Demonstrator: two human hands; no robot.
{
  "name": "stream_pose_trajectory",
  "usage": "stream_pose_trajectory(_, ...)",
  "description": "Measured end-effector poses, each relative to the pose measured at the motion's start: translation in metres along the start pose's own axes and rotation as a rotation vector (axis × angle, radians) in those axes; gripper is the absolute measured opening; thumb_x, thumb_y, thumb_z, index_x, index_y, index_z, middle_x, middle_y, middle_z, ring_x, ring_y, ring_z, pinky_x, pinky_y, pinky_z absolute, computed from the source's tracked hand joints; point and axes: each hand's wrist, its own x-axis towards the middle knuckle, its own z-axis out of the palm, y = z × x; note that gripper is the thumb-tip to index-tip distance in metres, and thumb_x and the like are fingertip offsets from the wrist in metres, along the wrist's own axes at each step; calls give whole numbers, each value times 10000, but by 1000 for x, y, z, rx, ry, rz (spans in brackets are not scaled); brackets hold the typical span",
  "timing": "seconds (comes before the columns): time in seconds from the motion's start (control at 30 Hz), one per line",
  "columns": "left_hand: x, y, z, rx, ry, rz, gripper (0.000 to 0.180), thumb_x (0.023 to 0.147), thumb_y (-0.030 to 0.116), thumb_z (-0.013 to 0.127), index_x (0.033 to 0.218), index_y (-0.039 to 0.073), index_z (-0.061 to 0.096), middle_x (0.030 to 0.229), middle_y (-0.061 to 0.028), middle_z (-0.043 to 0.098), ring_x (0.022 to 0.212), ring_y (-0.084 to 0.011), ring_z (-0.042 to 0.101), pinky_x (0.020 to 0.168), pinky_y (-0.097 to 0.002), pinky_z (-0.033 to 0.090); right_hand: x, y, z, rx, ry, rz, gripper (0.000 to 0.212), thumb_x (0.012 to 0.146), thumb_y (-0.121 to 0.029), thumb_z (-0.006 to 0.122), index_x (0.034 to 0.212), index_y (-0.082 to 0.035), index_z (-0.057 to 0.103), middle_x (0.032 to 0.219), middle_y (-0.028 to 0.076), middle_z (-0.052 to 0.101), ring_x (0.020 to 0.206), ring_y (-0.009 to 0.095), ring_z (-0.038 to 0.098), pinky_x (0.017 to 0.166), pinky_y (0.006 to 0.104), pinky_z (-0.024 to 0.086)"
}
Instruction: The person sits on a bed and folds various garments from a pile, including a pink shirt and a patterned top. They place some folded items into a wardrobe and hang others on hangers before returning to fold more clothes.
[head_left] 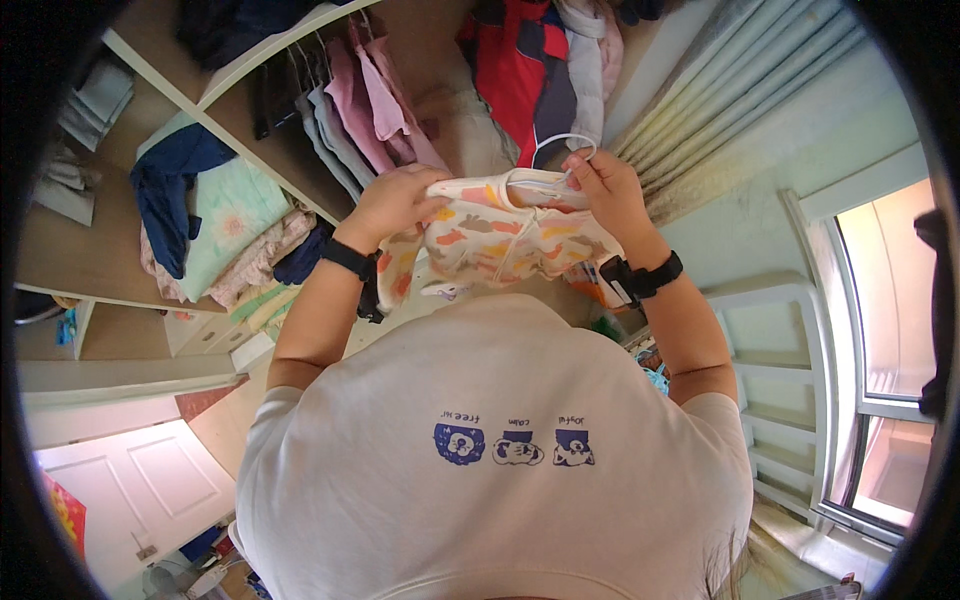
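Observation:
A cream shirt (500, 238) patterned in orange, yellow and grey hangs bunched between my two hands, in front of my chest. My left hand (400, 203) grips its collar edge at the left, with fingers bent over the cloth. At the other side my right hand (606, 190) pinches the neckline together with a white hanger (566, 138), whose curved top stands up above the fingers. Part of the hanger is hidden by the shirt and my right hand. The lower end of the shirt drops out of view behind my chest.
Ahead is an open wardrobe with pink clothes (372, 95) and a red and grey jacket (510, 75) hanging. Folded bedding (232, 215) fills a shelf at left, a navy garment (175, 190) on it. Right are a curtain (730, 95), a white slatted rail (775, 370) and a window (890, 300).

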Motion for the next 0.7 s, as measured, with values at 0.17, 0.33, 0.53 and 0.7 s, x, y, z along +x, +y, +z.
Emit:
stream_pose_trajectory(0.17, 12, 11, 16, -74, 7, 131, 224, 907, 226, 584, 1040, 64, 663, 947, -142, 628, 891, -334, 616, 751, -408, 486, 7, -15, 8, 46, -81, -104, 169, 957, -150, 577, 967, 4, 647, 778, 41, 609, 716, 91, 558, 673, 242, 466)
stream_pose_trajectory(0.33, 12, 6, 14, -288, 122, 29, 188, 895, 194, 607, 983, 44, 679, 835, -141, 602, 796, -316, 595, 707, -381, 472, 15, -2, -22, -231, 76, -419, 221, 935, -171, 599, 1052, 11, 648, 900, 109, 629, 710, 150, 605, 668, 279, 507)
stream_pose_trajectory(0.53, 13, -5, 5, -309, 170, 44, 173, 891, 164, 614, 978, 35, 690, 813, -134, 595, 781, -297, 580, 700, -368, 465, -11, 38, -61, -179, -334, 236, 265, 954, -231, 560, 1053, -3, 653, 911, 117, 646, 720, 222, 642, 654, 325, 520)
stream_pose_trajectory(0.7, 24, 11, 30, -220, 6, 194, 169, 871, 155, 627, 991, 55, 692, 841, -120, 605, 813, -301, 593, 711, -371, 476, -21, 42, -20, -368, -318, -196, 217, 916, -159, 523, 993, 11, 635, 871, 191, 626, 805, 398, 591, 716, 420, 479)
